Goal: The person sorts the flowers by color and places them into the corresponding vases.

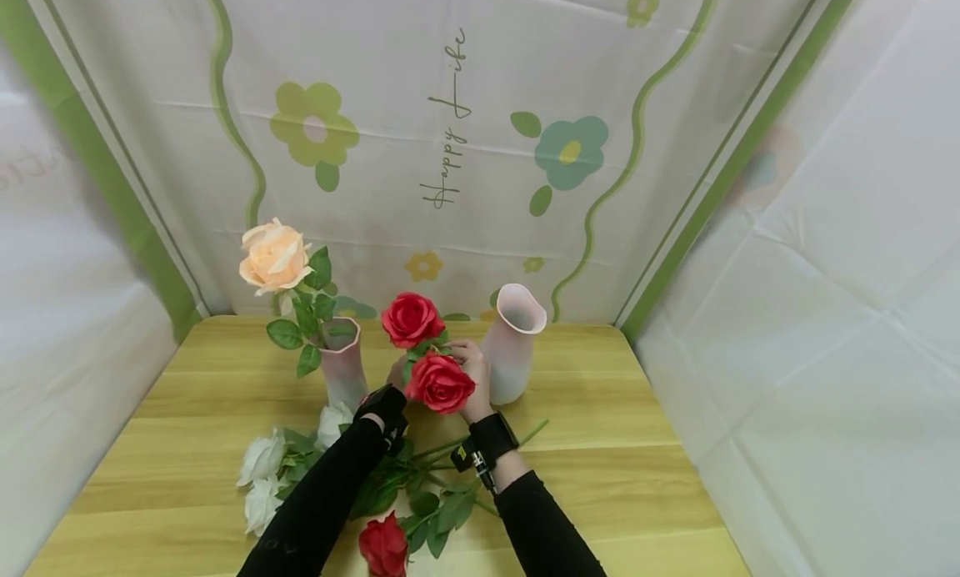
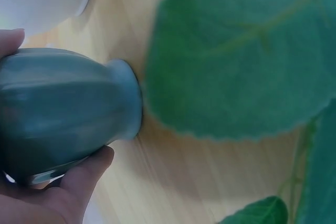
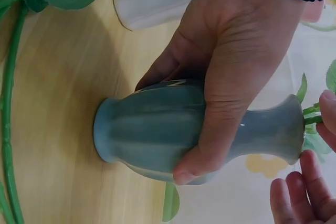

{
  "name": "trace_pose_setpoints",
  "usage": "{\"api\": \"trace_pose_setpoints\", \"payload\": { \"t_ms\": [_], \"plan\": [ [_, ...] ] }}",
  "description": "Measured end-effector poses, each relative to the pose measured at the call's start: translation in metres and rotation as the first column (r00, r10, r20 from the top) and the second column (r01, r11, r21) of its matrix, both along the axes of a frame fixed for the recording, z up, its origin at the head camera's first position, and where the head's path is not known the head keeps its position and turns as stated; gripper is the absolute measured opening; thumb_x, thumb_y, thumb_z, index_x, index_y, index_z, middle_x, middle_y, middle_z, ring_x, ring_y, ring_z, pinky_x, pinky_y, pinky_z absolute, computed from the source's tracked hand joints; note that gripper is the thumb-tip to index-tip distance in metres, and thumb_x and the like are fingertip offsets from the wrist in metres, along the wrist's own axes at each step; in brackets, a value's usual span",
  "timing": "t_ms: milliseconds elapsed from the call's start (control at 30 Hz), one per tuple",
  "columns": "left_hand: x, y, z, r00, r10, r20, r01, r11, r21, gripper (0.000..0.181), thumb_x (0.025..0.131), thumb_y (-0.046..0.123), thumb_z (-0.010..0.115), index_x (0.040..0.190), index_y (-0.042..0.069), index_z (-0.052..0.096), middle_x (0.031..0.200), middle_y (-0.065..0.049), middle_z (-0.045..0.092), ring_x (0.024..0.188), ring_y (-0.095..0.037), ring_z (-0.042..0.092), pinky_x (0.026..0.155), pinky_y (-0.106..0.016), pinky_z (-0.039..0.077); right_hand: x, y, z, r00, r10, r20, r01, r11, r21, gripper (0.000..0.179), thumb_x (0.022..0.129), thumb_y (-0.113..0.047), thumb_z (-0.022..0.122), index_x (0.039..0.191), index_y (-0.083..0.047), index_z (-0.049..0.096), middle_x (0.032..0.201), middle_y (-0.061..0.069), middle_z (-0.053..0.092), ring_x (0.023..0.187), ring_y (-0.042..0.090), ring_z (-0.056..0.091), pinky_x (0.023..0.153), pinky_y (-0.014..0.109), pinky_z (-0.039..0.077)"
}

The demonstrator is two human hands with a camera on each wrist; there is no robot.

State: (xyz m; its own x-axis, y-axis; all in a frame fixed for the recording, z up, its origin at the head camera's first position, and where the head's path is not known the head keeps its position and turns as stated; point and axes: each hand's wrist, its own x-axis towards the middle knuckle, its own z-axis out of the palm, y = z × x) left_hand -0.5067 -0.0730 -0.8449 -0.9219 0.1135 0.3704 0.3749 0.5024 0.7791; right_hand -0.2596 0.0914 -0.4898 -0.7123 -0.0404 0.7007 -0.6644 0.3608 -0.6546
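Note:
A blue-green vase (image 3: 157,129) with a flared neck stands on the table, hidden behind roses in the head view. My left hand (image 3: 231,61) grips its body, the thumb across the front; the left wrist view shows fingers on both sides of it. At the vase's mouth, my right hand (image 3: 307,192) has its thumb and fingers around a green stem (image 3: 313,119). Two red roses stand above the hands, one farther back (image 1: 412,319) and one nearer (image 1: 440,383). Whether both stems are inside the vase cannot be seen.
A pink-white vase (image 1: 345,373) with a peach rose (image 1: 275,258) stands left; another pink-white vase (image 1: 513,343) stands right of my hands. White roses (image 1: 262,481), a red rose (image 1: 384,545) and leafy stems lie on the wooden table (image 1: 637,477) in front. White cloth (image 1: 390,27) hangs behind.

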Motion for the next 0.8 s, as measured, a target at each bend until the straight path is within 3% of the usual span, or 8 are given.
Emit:
{"api": "trace_pose_setpoints", "payload": {
  "t_ms": [100,233,267,300,467,667,733,800],
  "plan": [
    [0.058,0.003,0.081,1.0,0.01,0.011,-0.01,0.999,-0.04,0.035,0.088,0.033,0.066,0.115,0.01,0.066,0.107,-0.013,0.067,0.096,-0.033,0.064,0.077,-0.044,0.054,0.006,0.003,-0.002,1.0,-0.009,-0.009,0.009,1.0,0.011,0.014,0.083,0.007,0.065,0.096,0.011,0.07,0.098,0.025,0.062,0.09,0.039,0.06,0.078,0.043,0.054],
    [0.107,0.001,0.148,0.998,-0.063,-0.017,0.064,0.997,0.046,0.037,0.091,0.038,0.063,0.116,0.01,0.065,0.106,-0.011,0.067,0.095,-0.029,0.065,0.078,-0.039,0.054,0.017,0.012,-0.012,0.999,-0.044,0.007,0.044,0.999,0.017,0.013,0.084,0.003,0.07,0.097,0.002,0.071,0.092,0.014,0.064,0.085,0.028,0.06,0.074,0.036,0.052],
    [0.112,0.0,0.154,0.996,-0.082,-0.036,0.085,0.994,0.073,0.038,0.09,0.038,0.064,0.117,0.011,0.065,0.106,-0.011,0.067,0.095,-0.027,0.065,0.079,-0.036,0.053,0.02,0.015,-0.014,0.998,-0.046,0.03,0.046,0.999,0.004,0.011,0.085,0.001,0.071,0.096,-0.001,0.072,0.09,0.011,0.064,0.083,0.025,0.06,0.072,0.035,0.052],
    [0.104,-0.001,0.142,0.993,-0.101,-0.065,0.106,0.991,0.076,0.041,0.088,0.038,0.066,0.119,0.01,0.064,0.106,-0.011,0.067,0.095,-0.027,0.065,0.079,-0.036,0.053,0.023,0.018,-0.017,0.997,-0.038,0.06,0.039,0.999,-0.016,0.008,0.086,-0.001,0.072,0.094,-0.003,0.072,0.088,0.01,0.064,0.082,0.024,0.059,0.071,0.035,0.052],
    [0.104,0.0,0.141,0.98,-0.067,-0.187,0.08,0.995,0.059,0.043,0.083,0.039,0.071,0.116,0.013,0.065,0.103,-0.006,0.067,0.091,-0.02,0.064,0.076,-0.028,0.051,0.041,0.037,-0.024,0.982,0.008,0.189,0.0,0.999,-0.042,0.005,0.089,-0.004,0.073,0.087,-0.009,0.073,0.085,0.006,0.063,0.075,0.021,0.059,0.065,0.031,0.053],
    [0.137,0.004,0.192,0.995,-0.071,-0.072,0.076,0.995,0.069,0.047,0.081,0.029,0.07,0.115,-0.002,0.063,0.105,-0.021,0.065,0.095,-0.039,0.064,0.079,-0.052,0.053,0.062,0.064,-0.027,0.944,0.085,0.318,-0.151,0.97,0.19,0.005,0.091,-0.007,0.072,0.095,-0.005,0.074,0.092,0.004,0.067,0.082,0.015,0.064,0.066,0.029,0.057],
    [0.127,0.005,0.174,0.994,-0.043,-0.1,0.047,0.998,0.038,0.045,0.081,0.029,0.07,0.115,0.0,0.063,0.104,-0.019,0.065,0.093,-0.037,0.064,0.077,-0.046,0.054,0.067,0.073,-0.028,0.929,0.118,0.352,-0.219,0.939,0.264,0.009,0.09,-0.005,0.072,0.098,-0.007,0.074,0.095,0.004,0.068,0.085,0.017,0.064,0.067,0.03,0.057],
    [0.103,0.005,0.138,0.997,-0.026,-0.076,0.026,1.0,0.0,0.046,0.082,0.029,0.07,0.119,0.002,0.062,0.108,-0.019,0.064,0.097,-0.035,0.063,0.08,-0.044,0.054,0.071,0.081,-0.029,0.918,0.145,0.368,-0.282,0.893,0.352,0.01,0.089,-0.005,0.072,0.099,-0.008,0.074,0.096,0.005,0.068,0.086,0.02,0.064,0.068,0.033,0.057]
  ]
}}
